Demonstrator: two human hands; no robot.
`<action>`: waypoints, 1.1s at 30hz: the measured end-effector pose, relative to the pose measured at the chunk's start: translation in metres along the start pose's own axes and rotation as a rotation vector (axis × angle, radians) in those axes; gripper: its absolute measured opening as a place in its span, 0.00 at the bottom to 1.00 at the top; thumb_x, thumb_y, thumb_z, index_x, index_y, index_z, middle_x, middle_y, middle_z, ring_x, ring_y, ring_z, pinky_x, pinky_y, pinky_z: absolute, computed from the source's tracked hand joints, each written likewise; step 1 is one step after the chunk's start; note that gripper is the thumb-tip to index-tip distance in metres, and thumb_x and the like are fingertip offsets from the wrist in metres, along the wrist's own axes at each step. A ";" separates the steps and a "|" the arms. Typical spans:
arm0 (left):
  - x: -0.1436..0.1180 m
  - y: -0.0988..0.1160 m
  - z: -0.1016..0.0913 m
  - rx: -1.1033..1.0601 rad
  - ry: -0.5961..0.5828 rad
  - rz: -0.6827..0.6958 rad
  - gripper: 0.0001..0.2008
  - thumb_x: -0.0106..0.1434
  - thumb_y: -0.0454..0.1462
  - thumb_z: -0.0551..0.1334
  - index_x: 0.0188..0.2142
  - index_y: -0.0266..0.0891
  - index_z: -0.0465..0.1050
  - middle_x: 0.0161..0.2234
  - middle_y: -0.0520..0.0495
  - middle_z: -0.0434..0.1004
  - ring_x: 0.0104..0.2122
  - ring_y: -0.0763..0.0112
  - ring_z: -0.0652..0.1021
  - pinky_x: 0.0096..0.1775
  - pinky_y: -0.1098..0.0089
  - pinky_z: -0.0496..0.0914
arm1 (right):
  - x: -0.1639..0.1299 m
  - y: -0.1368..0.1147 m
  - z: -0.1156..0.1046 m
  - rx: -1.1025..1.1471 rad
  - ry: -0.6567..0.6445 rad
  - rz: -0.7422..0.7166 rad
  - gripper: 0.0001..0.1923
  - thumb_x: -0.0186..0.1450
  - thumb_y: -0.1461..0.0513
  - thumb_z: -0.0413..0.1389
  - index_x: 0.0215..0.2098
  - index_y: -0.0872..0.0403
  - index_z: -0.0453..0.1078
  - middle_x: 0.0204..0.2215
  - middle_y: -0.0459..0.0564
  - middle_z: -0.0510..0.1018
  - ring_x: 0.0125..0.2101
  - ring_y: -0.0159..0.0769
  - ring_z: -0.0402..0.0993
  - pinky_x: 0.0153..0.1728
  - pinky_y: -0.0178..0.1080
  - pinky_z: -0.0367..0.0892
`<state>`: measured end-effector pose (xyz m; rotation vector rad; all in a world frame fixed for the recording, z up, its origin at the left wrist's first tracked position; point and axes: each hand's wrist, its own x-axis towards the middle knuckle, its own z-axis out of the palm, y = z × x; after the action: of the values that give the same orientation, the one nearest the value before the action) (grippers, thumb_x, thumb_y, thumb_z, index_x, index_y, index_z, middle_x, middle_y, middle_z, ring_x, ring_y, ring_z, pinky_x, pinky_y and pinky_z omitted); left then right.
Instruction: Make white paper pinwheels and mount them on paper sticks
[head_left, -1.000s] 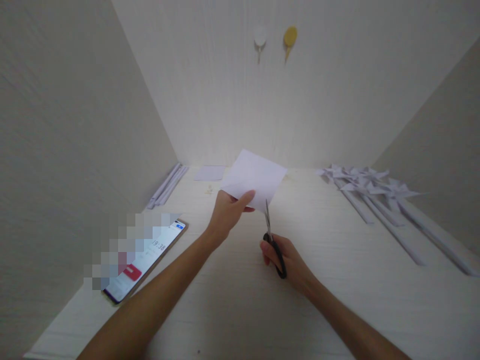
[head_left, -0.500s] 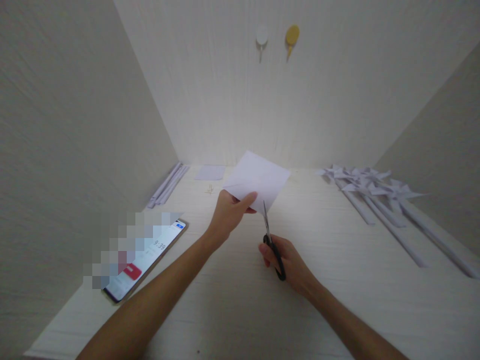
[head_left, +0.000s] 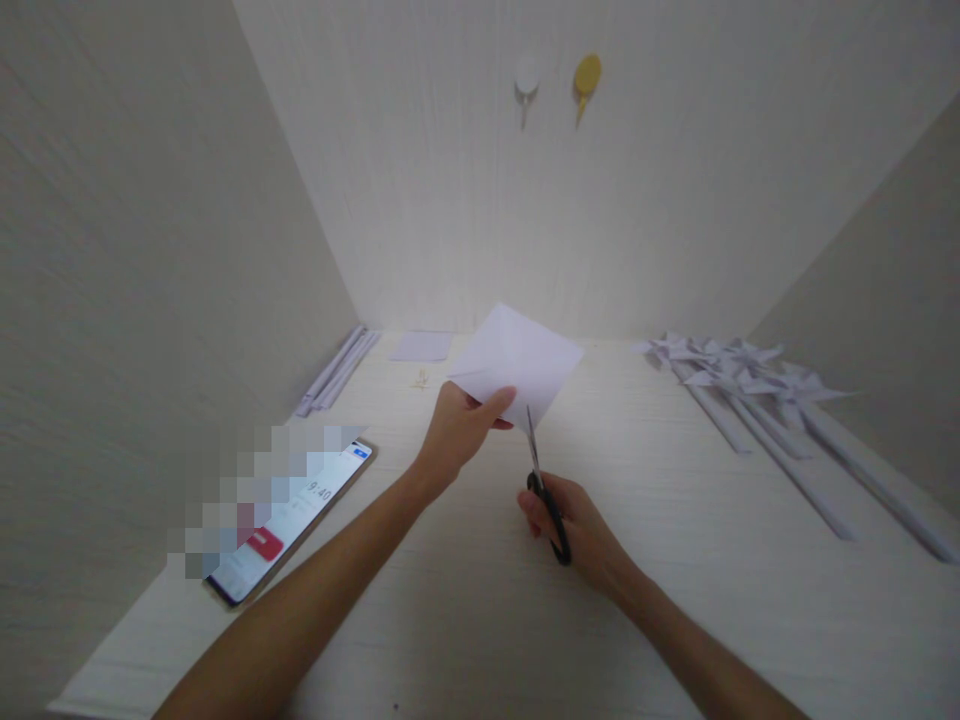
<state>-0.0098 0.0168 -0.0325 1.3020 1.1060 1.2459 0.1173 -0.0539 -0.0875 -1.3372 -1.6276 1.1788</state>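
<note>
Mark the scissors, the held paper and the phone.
scissors (head_left: 535,452): head view, on the blades.
paper (head_left: 517,358): head view, middle of the sheet.
phone (head_left: 300,520): head view, on the screen.

Left hand (head_left: 457,430) pinches a white paper square (head_left: 517,362); right hand (head_left: 574,530) holds scissors (head_left: 544,485) at its lower edge

A: How is the left hand (head_left: 459,432) posed?
B: Raised mid-scene, thumb pinched against curled fingers, bare forearm running near-left.
A: The right hand (head_left: 571,530)?
B: Lower, nearer, fingers curled tight, forearm reaching from the near right.
</note>
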 end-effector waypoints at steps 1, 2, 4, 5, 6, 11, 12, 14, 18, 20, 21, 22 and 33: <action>0.000 0.000 0.000 -0.004 -0.003 -0.001 0.14 0.46 0.40 0.63 0.31 0.33 0.72 0.28 0.47 0.76 0.25 0.71 0.75 0.24 0.74 0.72 | 0.000 0.000 0.000 -0.010 0.000 -0.006 0.20 0.56 0.49 0.47 0.17 0.54 0.56 0.14 0.41 0.60 0.17 0.28 0.55 0.18 0.32 0.50; 0.000 0.000 0.000 -0.009 -0.005 -0.002 0.14 0.46 0.40 0.63 0.32 0.33 0.72 0.29 0.47 0.76 0.25 0.71 0.75 0.24 0.73 0.72 | 0.000 0.000 0.000 -0.017 0.003 -0.006 0.20 0.56 0.49 0.47 0.17 0.54 0.56 0.14 0.42 0.60 0.17 0.28 0.55 0.18 0.32 0.50; 0.000 0.000 0.000 -0.015 -0.007 -0.004 0.15 0.45 0.40 0.63 0.32 0.33 0.72 0.29 0.47 0.76 0.25 0.71 0.75 0.23 0.74 0.72 | 0.000 0.000 -0.001 -0.020 0.005 0.004 0.20 0.56 0.49 0.47 0.17 0.54 0.57 0.14 0.42 0.60 0.17 0.28 0.55 0.18 0.32 0.49; 0.000 0.000 0.000 -0.014 -0.006 -0.005 0.15 0.45 0.40 0.63 0.32 0.33 0.72 0.29 0.47 0.76 0.25 0.71 0.75 0.23 0.74 0.72 | 0.000 0.000 -0.001 -0.017 0.008 0.010 0.19 0.56 0.49 0.48 0.17 0.54 0.57 0.14 0.42 0.61 0.17 0.27 0.55 0.18 0.32 0.49; 0.000 0.000 0.000 -0.012 -0.007 -0.005 0.15 0.45 0.40 0.63 0.32 0.33 0.72 0.29 0.47 0.76 0.26 0.71 0.75 0.23 0.74 0.72 | 0.000 0.001 -0.001 -0.012 0.011 0.014 0.19 0.56 0.49 0.48 0.17 0.54 0.57 0.14 0.42 0.61 0.17 0.27 0.56 0.18 0.32 0.49; 0.000 0.000 0.000 0.000 -0.007 0.000 0.14 0.46 0.39 0.63 0.33 0.33 0.72 0.29 0.47 0.76 0.25 0.72 0.75 0.23 0.75 0.72 | 0.001 0.001 0.000 -0.013 0.007 0.011 0.19 0.56 0.50 0.48 0.16 0.54 0.56 0.13 0.42 0.60 0.16 0.27 0.55 0.17 0.32 0.49; 0.000 0.000 0.000 0.003 -0.009 0.000 0.14 0.46 0.39 0.63 0.32 0.33 0.72 0.29 0.47 0.76 0.25 0.72 0.75 0.23 0.75 0.72 | 0.001 0.002 0.000 -0.015 0.006 0.008 0.19 0.56 0.50 0.48 0.16 0.54 0.56 0.13 0.41 0.60 0.16 0.27 0.55 0.17 0.32 0.49; 0.000 0.001 -0.001 0.012 -0.013 -0.003 0.14 0.46 0.39 0.63 0.32 0.32 0.72 0.29 0.47 0.76 0.25 0.71 0.75 0.24 0.74 0.72 | 0.001 0.002 0.000 -0.018 0.007 0.005 0.19 0.56 0.50 0.48 0.16 0.54 0.56 0.13 0.41 0.59 0.16 0.27 0.55 0.17 0.32 0.49; 0.000 0.003 -0.001 0.016 -0.016 -0.005 0.14 0.46 0.40 0.63 0.31 0.32 0.72 0.29 0.46 0.76 0.25 0.70 0.75 0.23 0.74 0.72 | 0.002 0.003 0.000 -0.035 0.012 0.003 0.18 0.56 0.51 0.48 0.16 0.54 0.55 0.13 0.41 0.59 0.16 0.27 0.55 0.17 0.32 0.49; 0.000 0.003 -0.001 0.010 -0.019 0.002 0.15 0.45 0.40 0.63 0.32 0.32 0.72 0.29 0.46 0.76 0.26 0.70 0.75 0.23 0.75 0.72 | 0.002 0.004 -0.001 -0.043 0.011 0.005 0.18 0.56 0.51 0.48 0.16 0.54 0.55 0.13 0.41 0.59 0.16 0.27 0.55 0.17 0.32 0.50; 0.000 0.003 -0.001 0.007 -0.021 0.004 0.15 0.46 0.40 0.63 0.32 0.32 0.72 0.29 0.46 0.76 0.26 0.71 0.75 0.23 0.75 0.72 | 0.002 0.004 -0.001 -0.046 0.010 0.006 0.18 0.56 0.51 0.48 0.16 0.54 0.55 0.13 0.41 0.59 0.16 0.27 0.55 0.17 0.32 0.50; 0.000 0.003 -0.001 0.006 -0.023 0.005 0.15 0.46 0.40 0.63 0.32 0.32 0.72 0.29 0.46 0.76 0.26 0.71 0.75 0.23 0.75 0.72 | 0.002 0.004 -0.001 -0.049 0.010 0.008 0.18 0.56 0.51 0.47 0.16 0.54 0.55 0.13 0.41 0.59 0.16 0.27 0.55 0.17 0.32 0.49; -0.001 0.003 0.000 -0.004 -0.027 0.010 0.14 0.46 0.39 0.63 0.32 0.32 0.72 0.29 0.47 0.76 0.26 0.72 0.75 0.22 0.76 0.72 | 0.003 0.009 -0.002 -0.060 0.003 0.041 0.20 0.56 0.49 0.47 0.15 0.54 0.54 0.11 0.41 0.59 0.14 0.26 0.54 0.15 0.31 0.49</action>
<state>-0.0094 0.0159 -0.0301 1.3190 1.0794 1.2340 0.1208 -0.0498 -0.0952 -1.4155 -1.6516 1.1597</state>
